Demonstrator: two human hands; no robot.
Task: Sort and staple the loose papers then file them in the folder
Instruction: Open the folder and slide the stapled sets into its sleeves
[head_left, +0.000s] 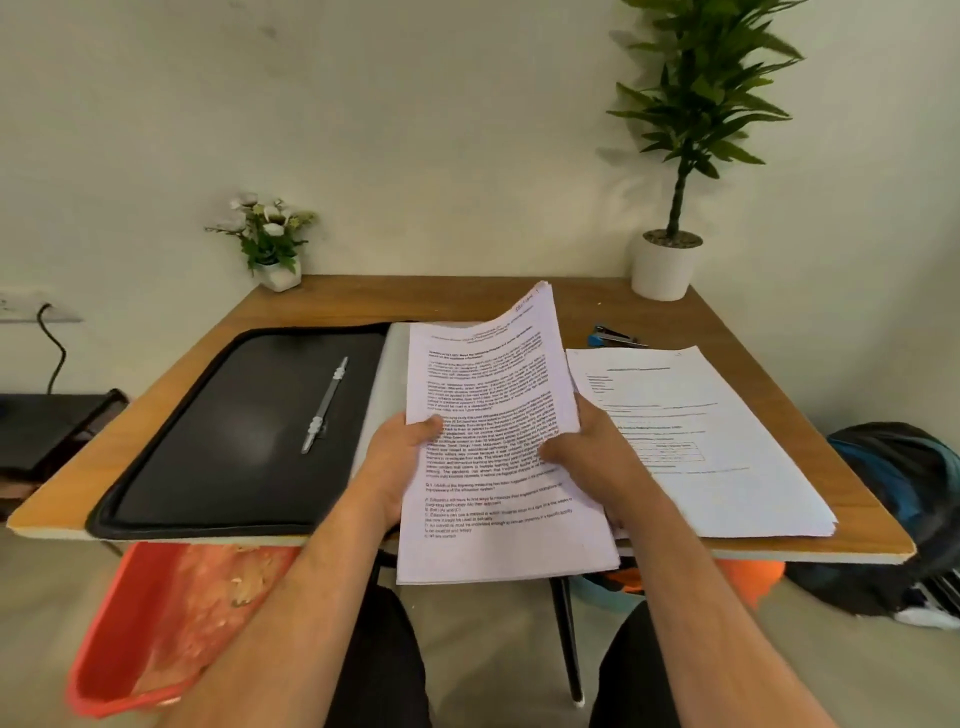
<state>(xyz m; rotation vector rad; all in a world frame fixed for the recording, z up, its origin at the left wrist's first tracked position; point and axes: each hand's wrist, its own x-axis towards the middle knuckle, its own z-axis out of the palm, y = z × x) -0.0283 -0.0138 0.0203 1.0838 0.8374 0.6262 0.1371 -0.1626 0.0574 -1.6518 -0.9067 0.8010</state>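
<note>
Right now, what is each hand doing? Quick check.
Left hand: holds the stack of printed papers by its left edge, thumb on top.
Right hand: holds the same stack by its right edge.

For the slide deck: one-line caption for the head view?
Both hands, left hand and right hand, grip a sheaf of printed pages above the desk, open black folder left, stapler beyond.

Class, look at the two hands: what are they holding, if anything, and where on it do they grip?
Both hands hold one sheaf of printed papers: left hand at its left edge, right hand at its right edge, about mid-height.
</note>
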